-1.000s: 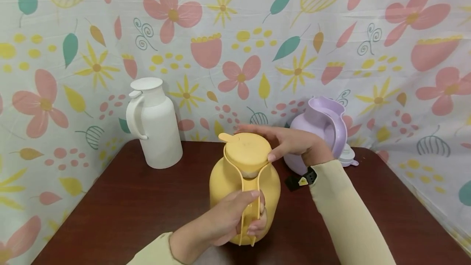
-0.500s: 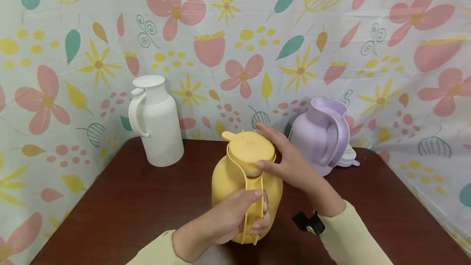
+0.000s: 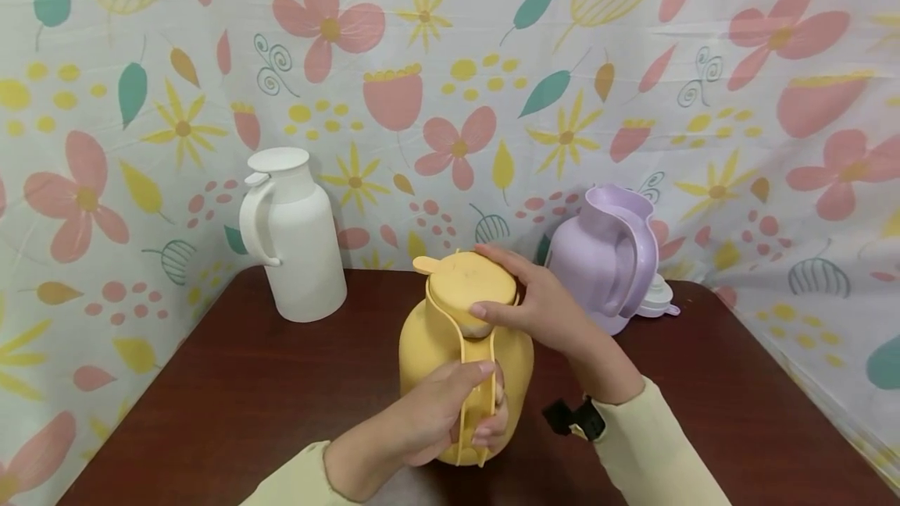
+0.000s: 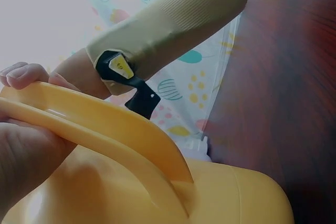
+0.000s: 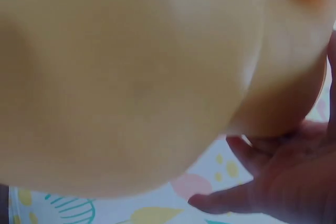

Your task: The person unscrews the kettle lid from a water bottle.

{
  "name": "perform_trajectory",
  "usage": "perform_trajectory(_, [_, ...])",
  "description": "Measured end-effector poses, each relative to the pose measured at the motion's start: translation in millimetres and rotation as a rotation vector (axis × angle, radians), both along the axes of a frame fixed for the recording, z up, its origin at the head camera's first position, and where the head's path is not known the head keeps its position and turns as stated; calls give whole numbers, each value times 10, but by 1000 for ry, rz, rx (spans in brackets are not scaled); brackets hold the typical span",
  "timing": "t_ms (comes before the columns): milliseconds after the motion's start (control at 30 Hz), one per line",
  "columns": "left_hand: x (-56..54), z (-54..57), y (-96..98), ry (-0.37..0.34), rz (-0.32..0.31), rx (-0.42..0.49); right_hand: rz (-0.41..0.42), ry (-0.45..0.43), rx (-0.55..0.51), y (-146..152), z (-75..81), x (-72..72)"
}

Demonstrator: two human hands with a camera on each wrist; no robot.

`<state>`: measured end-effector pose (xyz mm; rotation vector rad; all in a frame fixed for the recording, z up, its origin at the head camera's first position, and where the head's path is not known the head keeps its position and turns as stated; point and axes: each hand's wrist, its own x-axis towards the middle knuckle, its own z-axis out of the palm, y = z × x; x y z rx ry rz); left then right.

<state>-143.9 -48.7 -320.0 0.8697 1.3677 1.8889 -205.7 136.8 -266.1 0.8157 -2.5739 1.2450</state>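
A yellow thermos jug [image 3: 415,350] stands on the table in the middle of the head view, its handle towards me. My left hand [image 3: 443,412] grips that handle [image 4: 115,129], fingers curled round it. At the jug's mouth sits a round yellow lid [image 3: 469,284] with a small tab pointing left; a pale band shows under its near edge. My right hand [image 3: 541,299] holds the lid from the right, thumb at its near rim and fingers round the far side. In the right wrist view the jug's body [image 5: 121,82] fills most of the picture, with the right hand [image 5: 294,182] beside the neck.
A white thermos jug [image 3: 305,248] stands at the back left of the dark wooden table [image 3: 295,404]. At the back right is a lilac jug [image 3: 583,256], lidless, with a white and lilac lid [image 3: 657,299] beside it. A floral curtain [image 3: 450,61] hangs behind.
My right hand has come off the lid's top, spread its fingers, then closed round the lid again. The left hand keeps its grip on the handle, and the jug stays in place.
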Motion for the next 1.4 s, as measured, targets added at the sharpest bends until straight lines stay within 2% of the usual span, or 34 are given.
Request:
perform_trajectory(267, [-1,-3,-33,-1,13,-7,190,-31,63,82,43,-203])
perform_trajectory(467, [-9,-9,-52,9,11,3,330,-156,57,121,102,-341])
perform_trajectory(700, [7,2,-74,13,36,-24,488,-237,197,161,250,-544])
perform_trajectory(867, [26,14,-54,-7,41,-51,707,-365,191,205,307,-748])
perform_trajectory(967, [21,24,-29,-4,36,-50,851,-452,133,243,308,-854])
perform_trajectory(1033, [13,28,-15,-4,38,-52,899,-460,93,264,291,-886])
perform_trajectory(1100, [6,28,-7,-5,38,-52,863,-420,38,265,266,-847])
perform_trajectory(1133, [3,27,-3,-7,38,-56,797,-375,6,252,249,-798])
perform_trajectory(1167, [1,24,-1,-8,37,-57,710,-340,-36,230,233,-721])
perform_trajectory(1267, [-3,18,-1,-10,36,-59,345,-224,-167,108,157,-420])
perform_trajectory(1333, [-2,17,-6,-15,35,-59,125,-169,-211,10,97,-202])
perform_trajectory(1400, [-3,18,-14,-16,35,-57,-7,-110,-210,-71,35,-26])
